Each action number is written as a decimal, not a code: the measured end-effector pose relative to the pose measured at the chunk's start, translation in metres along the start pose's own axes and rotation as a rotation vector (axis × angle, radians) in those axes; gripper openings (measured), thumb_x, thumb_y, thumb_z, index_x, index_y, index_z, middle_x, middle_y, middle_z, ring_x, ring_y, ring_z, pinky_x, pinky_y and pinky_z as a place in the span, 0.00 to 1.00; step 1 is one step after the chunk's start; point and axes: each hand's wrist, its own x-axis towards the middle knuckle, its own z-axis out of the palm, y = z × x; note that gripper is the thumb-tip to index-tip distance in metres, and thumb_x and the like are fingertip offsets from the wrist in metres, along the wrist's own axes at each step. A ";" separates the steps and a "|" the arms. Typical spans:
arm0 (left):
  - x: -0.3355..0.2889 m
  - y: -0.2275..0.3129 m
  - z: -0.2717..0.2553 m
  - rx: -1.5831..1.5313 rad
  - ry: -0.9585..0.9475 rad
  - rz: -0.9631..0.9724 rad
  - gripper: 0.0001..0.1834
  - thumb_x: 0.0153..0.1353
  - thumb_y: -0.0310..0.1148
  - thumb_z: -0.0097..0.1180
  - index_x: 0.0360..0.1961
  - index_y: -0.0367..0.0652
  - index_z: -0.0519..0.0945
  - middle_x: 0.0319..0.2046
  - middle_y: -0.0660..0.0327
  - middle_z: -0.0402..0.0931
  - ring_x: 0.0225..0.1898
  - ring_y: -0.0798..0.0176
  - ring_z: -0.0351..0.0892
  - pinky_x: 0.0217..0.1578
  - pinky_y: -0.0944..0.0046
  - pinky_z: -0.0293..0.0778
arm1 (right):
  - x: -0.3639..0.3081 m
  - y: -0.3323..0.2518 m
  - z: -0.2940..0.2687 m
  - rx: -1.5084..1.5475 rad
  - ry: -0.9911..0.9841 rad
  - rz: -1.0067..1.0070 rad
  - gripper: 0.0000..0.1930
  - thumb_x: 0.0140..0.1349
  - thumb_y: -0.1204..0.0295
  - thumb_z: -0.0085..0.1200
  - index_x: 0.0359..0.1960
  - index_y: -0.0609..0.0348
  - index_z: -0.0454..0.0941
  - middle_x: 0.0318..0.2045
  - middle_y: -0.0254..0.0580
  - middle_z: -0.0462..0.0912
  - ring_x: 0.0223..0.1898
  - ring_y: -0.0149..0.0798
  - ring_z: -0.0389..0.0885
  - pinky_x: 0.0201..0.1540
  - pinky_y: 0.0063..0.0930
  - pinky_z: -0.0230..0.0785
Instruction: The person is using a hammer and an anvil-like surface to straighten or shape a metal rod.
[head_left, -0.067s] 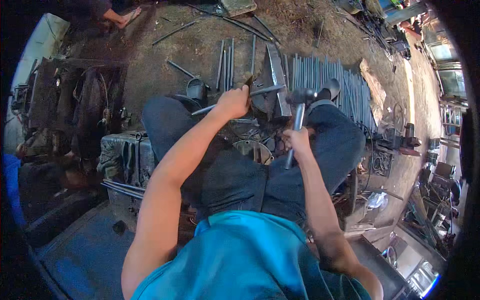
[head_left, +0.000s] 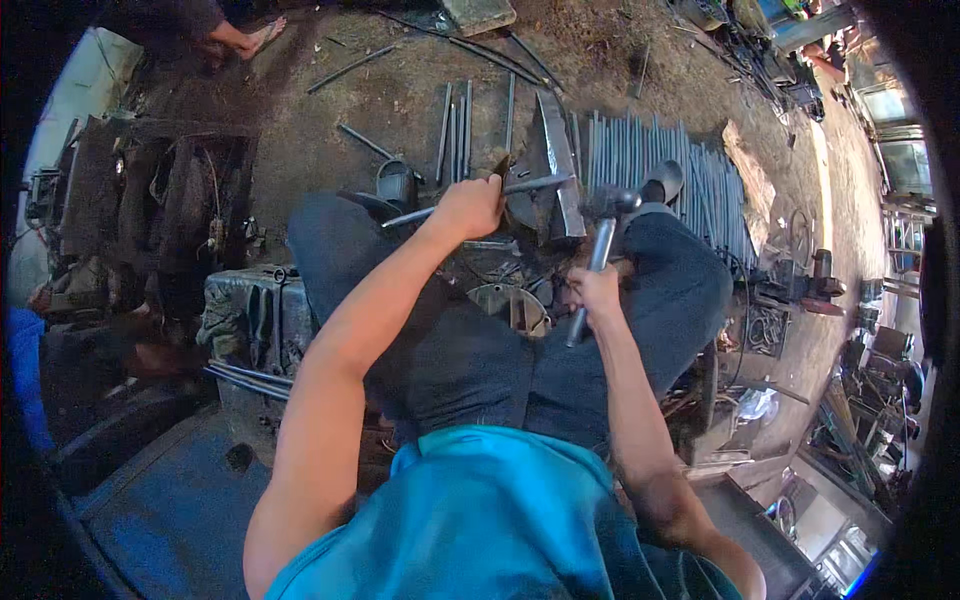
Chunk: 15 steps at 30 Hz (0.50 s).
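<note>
With left hand [head_left: 470,208], gripping grey metal rod [head_left: 540,184] over silvery steel anvil [head_left: 557,150]; with right hand [head_left: 598,292], silver-handled hammer [head_left: 603,243], eased clear.

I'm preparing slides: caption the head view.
Left hand grips a slender grey metal rod, its end at a long shiny-faced metal block; right hand holds a silver-handled dark-headed hammer.

No legible txt, nos. or signs.
Nil readable on hammer [head_left: 604,238] in R hand [head_left: 597,290], rod [head_left: 535,185] in L hand [head_left: 470,208], or row of rods [head_left: 642,150] beyond R grip; clutter [head_left: 872,420] far R of grip too small/blurred to tell.
</note>
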 end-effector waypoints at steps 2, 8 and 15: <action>0.002 -0.001 -0.003 0.018 0.011 0.006 0.15 0.62 0.38 0.51 0.40 0.35 0.72 0.30 0.42 0.79 0.34 0.38 0.80 0.38 0.41 0.76 | -0.002 0.002 -0.004 0.060 -0.025 0.008 0.10 0.51 0.82 0.54 0.26 0.56 0.65 0.12 0.31 0.64 0.08 0.29 0.63 0.10 0.29 0.57; 0.007 -0.005 -0.001 -0.002 -0.015 -0.016 0.13 0.59 0.35 0.52 0.37 0.33 0.76 0.30 0.41 0.79 0.35 0.37 0.80 0.38 0.41 0.75 | -0.005 -0.002 -0.005 0.030 -0.061 0.010 0.12 0.51 0.82 0.54 0.28 0.56 0.62 0.13 0.32 0.65 0.09 0.28 0.64 0.10 0.27 0.57; 0.013 -0.014 0.005 -0.061 -0.050 -0.027 0.12 0.56 0.31 0.54 0.39 0.35 0.78 0.31 0.39 0.79 0.36 0.36 0.79 0.41 0.42 0.75 | 0.004 0.009 -0.008 0.018 -0.043 -0.012 0.12 0.51 0.81 0.54 0.28 0.56 0.62 0.13 0.34 0.66 0.09 0.30 0.66 0.10 0.28 0.58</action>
